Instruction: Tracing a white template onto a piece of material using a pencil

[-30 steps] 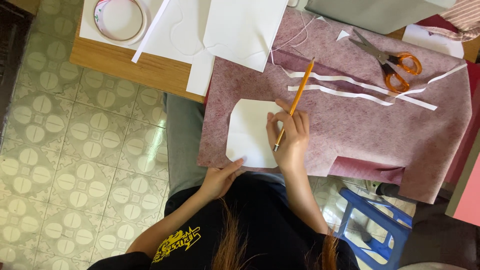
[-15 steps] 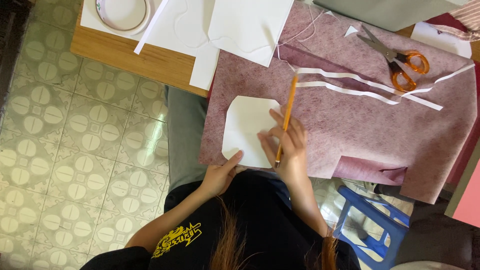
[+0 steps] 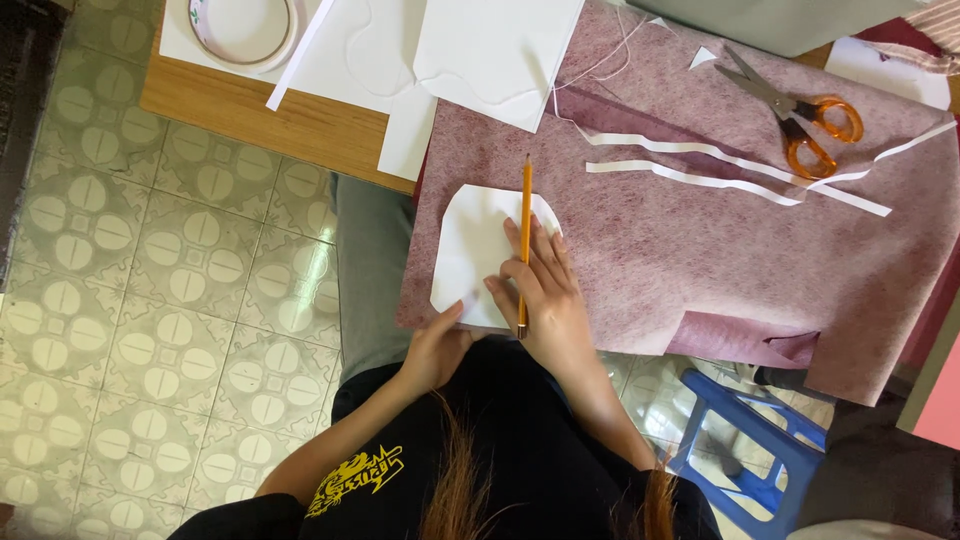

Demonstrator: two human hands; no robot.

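My right hand (image 3: 545, 295) holds an orange pencil (image 3: 524, 205) with its tip down at the near edge of a white paper template (image 3: 473, 245). The template has rounded corners and lies on a mauve felt sheet (image 3: 700, 260) that hangs over the table's near edge. My left hand (image 3: 437, 345) sits at the template's near corner, its fingertips touching the paper and the fabric edge.
Orange-handled scissors (image 3: 800, 115) lie on the felt at the far right, beside long white paper strips (image 3: 700, 178). White paper sheets (image 3: 490, 50) and a tape roll (image 3: 245, 25) rest on the wooden table (image 3: 270, 120). A blue plastic stool (image 3: 745, 440) stands on the floor at right.
The pencil has swung from a tilt to nearly upright, and my right hand has shifted slightly left along the template's edge. My left hand stays at the near corner.
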